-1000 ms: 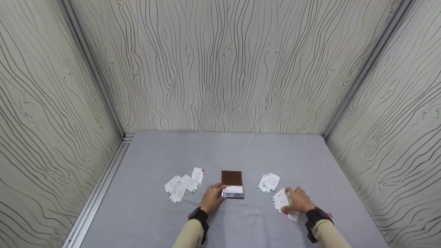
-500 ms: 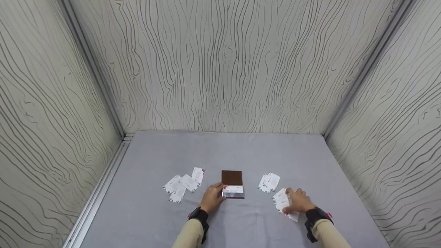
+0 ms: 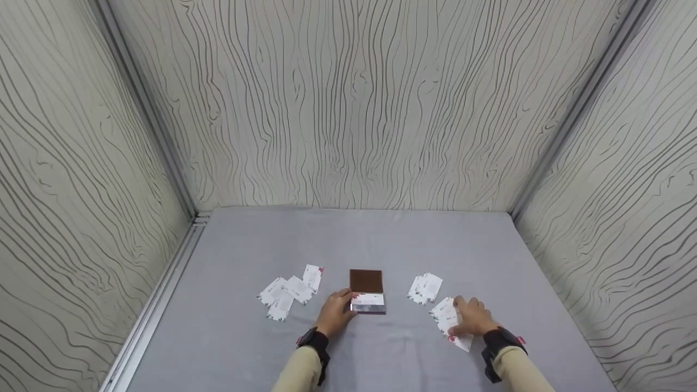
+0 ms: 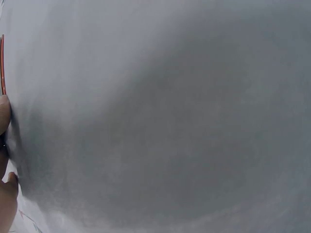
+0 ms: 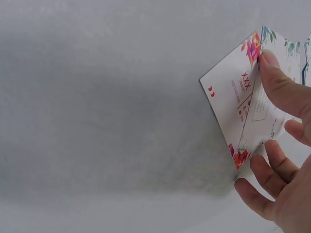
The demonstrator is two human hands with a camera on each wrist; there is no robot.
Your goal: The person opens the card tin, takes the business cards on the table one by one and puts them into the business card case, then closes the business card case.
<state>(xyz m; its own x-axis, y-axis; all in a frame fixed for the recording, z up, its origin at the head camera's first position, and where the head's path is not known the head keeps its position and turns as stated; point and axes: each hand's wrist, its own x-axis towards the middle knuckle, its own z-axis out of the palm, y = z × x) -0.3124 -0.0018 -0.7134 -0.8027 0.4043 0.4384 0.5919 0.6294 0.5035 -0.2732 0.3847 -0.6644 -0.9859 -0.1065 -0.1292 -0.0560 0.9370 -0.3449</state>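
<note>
A brown-lidded card case (image 3: 366, 281) lies opened on the grey cloth, with a white business card with red print (image 3: 368, 298) in its lower half. My left hand (image 3: 333, 313) grips the case by its left side; only fingers and the reddish case edge (image 4: 2, 65) show at the left wrist view's border. To the right, my right hand (image 3: 472, 317) holds a white business card with green leaf corners (image 5: 269, 102) between thumb and fingers. A card with red-orange corners (image 5: 224, 85) sticks out from under it, slanted. Part of both cards is hidden by the hand.
Several overlapping white cards (image 3: 280, 296) lie left of the case, one with a red corner (image 3: 313, 276) farther back. Another small group of cards (image 3: 425, 288) lies right of the case. Wood-grain-patterned panels (image 3: 348, 109) enclose the cloth-covered table (image 3: 359, 239) at the back and sides.
My right thumb and fingers have shifted slightly right over the cards, uncovering a bit more of them. The left hand and the case have stayed in place.
</note>
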